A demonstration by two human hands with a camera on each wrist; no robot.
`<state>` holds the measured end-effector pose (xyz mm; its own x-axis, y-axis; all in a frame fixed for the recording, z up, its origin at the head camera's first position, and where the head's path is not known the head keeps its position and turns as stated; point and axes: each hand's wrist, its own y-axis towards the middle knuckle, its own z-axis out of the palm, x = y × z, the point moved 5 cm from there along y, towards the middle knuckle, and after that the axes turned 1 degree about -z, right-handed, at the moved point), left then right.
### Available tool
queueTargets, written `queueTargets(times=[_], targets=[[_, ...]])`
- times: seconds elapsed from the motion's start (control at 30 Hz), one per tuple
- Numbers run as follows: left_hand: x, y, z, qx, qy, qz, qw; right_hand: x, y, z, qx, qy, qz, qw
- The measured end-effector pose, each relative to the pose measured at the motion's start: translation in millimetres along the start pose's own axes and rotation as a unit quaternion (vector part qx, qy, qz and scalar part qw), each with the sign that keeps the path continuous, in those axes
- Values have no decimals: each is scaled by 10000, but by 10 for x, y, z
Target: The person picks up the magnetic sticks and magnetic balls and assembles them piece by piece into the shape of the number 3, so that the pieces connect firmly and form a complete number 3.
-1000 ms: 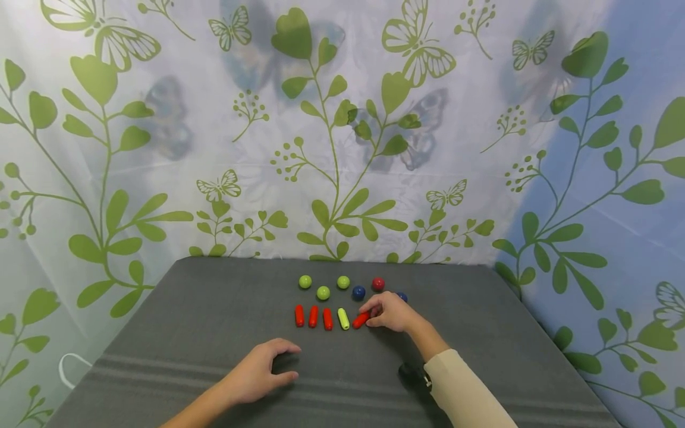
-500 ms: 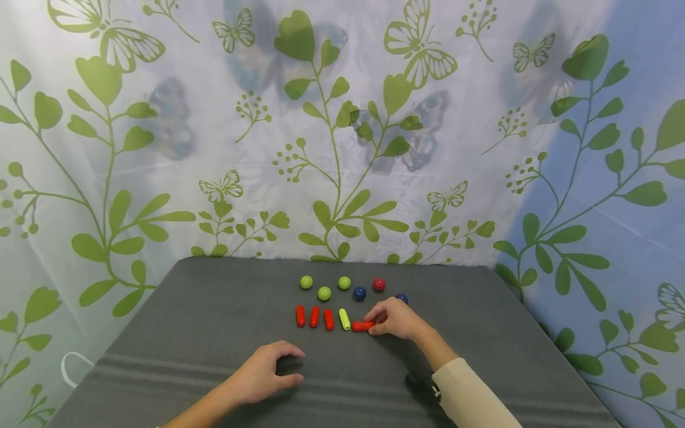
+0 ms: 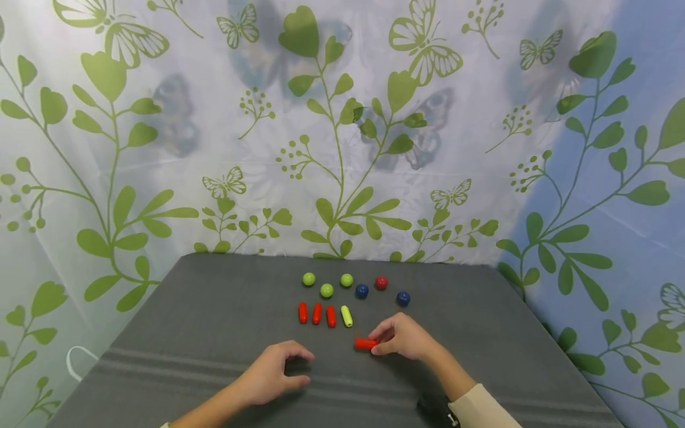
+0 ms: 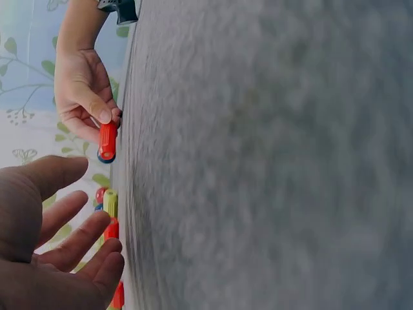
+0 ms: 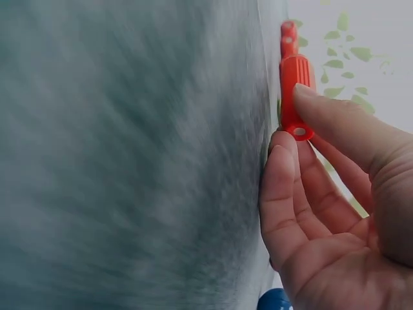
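My right hand [image 3: 408,339] pinches one end of a ridged red cylindrical bead [image 3: 365,344], which lies sideways close over the grey cloth. A hole shows in the bead's near end in the right wrist view, where the thumb presses its side. My left hand [image 3: 274,375] is held to the left, thumb and fingers apart, with nothing between them. Beyond the hands stands a row of similar beads: a red bead [image 3: 302,312], another red bead [image 3: 317,314], a third red bead [image 3: 331,317] and a yellow-green bead [image 3: 346,316] at the row's right end.
Behind the row lie several round balls: green ones [image 3: 327,290], blue ones [image 3: 404,298] and a red one [image 3: 381,282]. All are on a grey cloth-covered table [image 3: 214,321]. A leaf-patterned curtain [image 3: 364,148] hangs behind it.
My right hand has drawn the red bead from beside the yellow-green bead toward me, turning it from slanted to sideways. The right blue ball now shows fully. My left hand shifts slightly right.
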<state>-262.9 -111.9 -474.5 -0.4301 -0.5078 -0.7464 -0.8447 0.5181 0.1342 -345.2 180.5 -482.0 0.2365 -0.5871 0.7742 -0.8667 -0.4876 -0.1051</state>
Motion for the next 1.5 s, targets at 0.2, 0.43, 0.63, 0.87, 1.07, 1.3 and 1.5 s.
queueTargets(times=[0.2, 0.43, 0.63, 0.87, 1.07, 1.3, 1.5], targets=[[-36, 32, 88, 99, -481, -110, 9987, 87, -161, 105, 111, 437, -19, 9990], [-90, 66, 159, 219, -840, -249, 9959, 251, -308, 257, 244, 905, -56, 9956], [-124, 99, 222, 328, -1104, -333, 9928, 372, -383, 396, 370, 1121, -148, 9929], [-179, 126, 305, 446, -1342, -378, 9892, 492, -407, 532, 507, 1314, -312, 9895], [-214, 146, 341, 470, -1430, -396, 9878, 567, -415, 587, 586, 1457, -402, 9868], [-240, 152, 377, 519, -1684, -417, 9835, 603, -416, 630, 659, 1550, -402, 9849], [-232, 161, 418, 550, -1729, -547, 9819, 596, -428, 664, 699, 1705, -337, 9823]])
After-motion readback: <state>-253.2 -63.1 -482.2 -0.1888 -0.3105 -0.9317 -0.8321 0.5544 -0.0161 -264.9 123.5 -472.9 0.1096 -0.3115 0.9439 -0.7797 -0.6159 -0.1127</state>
